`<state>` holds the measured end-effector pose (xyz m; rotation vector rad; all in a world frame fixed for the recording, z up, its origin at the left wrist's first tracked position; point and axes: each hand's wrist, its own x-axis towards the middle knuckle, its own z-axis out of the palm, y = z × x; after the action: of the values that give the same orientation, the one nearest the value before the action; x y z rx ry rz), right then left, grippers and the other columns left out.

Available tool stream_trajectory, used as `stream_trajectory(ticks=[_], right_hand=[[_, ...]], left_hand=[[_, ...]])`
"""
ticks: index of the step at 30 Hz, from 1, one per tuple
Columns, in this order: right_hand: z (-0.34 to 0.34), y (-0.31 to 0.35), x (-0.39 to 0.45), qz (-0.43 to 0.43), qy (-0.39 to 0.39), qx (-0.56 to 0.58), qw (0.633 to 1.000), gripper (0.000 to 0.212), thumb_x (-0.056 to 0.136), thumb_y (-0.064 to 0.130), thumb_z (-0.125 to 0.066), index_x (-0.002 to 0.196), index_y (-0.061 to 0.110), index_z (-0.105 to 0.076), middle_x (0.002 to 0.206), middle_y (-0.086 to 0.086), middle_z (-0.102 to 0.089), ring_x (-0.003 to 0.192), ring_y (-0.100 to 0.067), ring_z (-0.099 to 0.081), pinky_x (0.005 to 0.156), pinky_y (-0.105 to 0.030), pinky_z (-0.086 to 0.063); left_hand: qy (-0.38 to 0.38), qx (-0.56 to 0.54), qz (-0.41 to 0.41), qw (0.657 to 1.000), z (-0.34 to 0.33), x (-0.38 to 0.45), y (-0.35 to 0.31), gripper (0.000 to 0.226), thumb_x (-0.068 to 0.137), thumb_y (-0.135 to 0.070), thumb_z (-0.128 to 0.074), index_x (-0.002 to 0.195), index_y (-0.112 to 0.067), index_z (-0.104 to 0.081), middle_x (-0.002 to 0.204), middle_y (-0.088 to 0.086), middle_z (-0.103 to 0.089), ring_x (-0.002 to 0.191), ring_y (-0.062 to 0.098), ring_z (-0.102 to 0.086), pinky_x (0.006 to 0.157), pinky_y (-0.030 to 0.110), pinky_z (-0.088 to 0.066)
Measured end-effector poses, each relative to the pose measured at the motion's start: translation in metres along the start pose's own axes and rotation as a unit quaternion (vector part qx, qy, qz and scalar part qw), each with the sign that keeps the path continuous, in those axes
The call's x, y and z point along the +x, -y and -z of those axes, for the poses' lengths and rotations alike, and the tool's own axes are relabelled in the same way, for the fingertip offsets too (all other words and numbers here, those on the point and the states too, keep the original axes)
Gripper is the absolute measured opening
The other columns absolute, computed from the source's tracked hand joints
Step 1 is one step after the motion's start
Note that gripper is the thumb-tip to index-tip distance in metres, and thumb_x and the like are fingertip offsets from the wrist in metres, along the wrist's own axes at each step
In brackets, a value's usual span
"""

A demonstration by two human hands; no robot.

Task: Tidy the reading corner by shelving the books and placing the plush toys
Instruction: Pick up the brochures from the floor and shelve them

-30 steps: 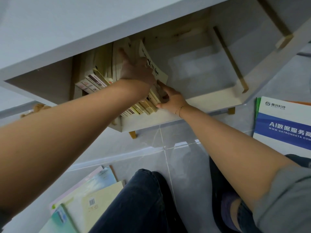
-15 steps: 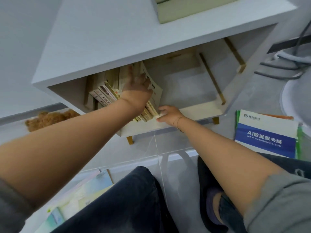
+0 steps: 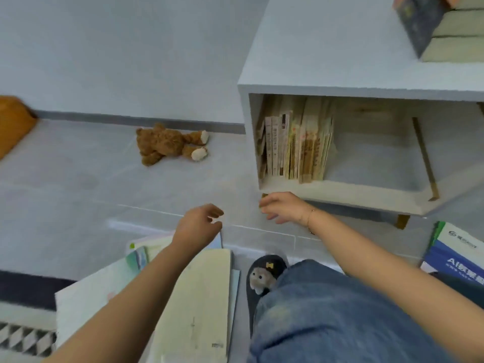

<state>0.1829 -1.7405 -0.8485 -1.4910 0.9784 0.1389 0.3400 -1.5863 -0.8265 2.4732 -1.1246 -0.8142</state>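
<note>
A row of several books (image 3: 296, 148) stands upright at the left end of the white shelf unit's (image 3: 340, 195) lower compartment. My left hand (image 3: 197, 225) hovers empty over a pile of loose books (image 3: 199, 292) on the floor, its fingers loosely curled. Just below the shelf's front edge my right hand (image 3: 284, 207) also hangs in the air, relaxed and holding nothing. A brown teddy bear (image 3: 170, 144) lies on its side on the floor by the wall, left of the shelf.
More books (image 3: 445, 27) are stacked on top of the shelf. A blue and white booklet (image 3: 455, 255) lies on the floor at the right. My knee in jeans (image 3: 327, 310) and a dark slipper (image 3: 264, 273) fill the foreground. An orange cushion (image 3: 13, 121) sits far left.
Both hands have let go of the shelved books and pulled back out of the compartment toward me. The view has swung left, bringing the teddy bear and floor pile into sight.
</note>
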Motion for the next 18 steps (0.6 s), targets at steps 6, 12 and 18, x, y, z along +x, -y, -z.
stream_trajectory(ticks=[6,12,18], right_hand=[[-0.084,-0.009,0.027,-0.037,0.065,0.004,0.997,0.029,0.094,0.01,-0.056,0.123,0.009,-0.057,0.12,-0.015,-0.061,0.104,-0.025,-0.061,0.092,-0.035,-0.049],[-0.145,-0.056,0.053,-0.098,0.106,0.034,0.989,0.029,0.092,0.011,-0.058,0.12,0.008,-0.06,0.097,-0.003,-0.06,0.089,-0.015,-0.057,0.073,-0.022,-0.048],[-0.163,-0.091,0.061,-0.143,0.069,0.114,0.981,0.027,0.092,0.007,-0.057,0.119,0.005,-0.06,0.088,-0.003,-0.059,0.084,-0.014,-0.057,0.067,-0.017,-0.047]], left_hand=[[-0.01,-0.125,0.182,0.975,-0.042,-0.021,0.113,0.028,0.081,-0.005,-0.066,0.108,-0.009,-0.069,0.111,0.005,-0.069,0.104,0.02,-0.063,0.081,0.021,-0.041],[-0.012,-0.158,0.329,0.931,-0.096,-0.039,0.188,0.068,0.078,-0.018,-0.077,0.138,-0.008,-0.045,0.137,0.014,-0.048,0.121,0.03,-0.052,0.093,0.032,-0.043],[0.004,-0.034,0.369,0.929,-0.12,-0.02,0.203,0.093,0.074,-0.043,-0.079,0.144,-0.008,-0.03,0.143,0.014,-0.033,0.133,0.032,-0.033,0.106,0.039,-0.032]])
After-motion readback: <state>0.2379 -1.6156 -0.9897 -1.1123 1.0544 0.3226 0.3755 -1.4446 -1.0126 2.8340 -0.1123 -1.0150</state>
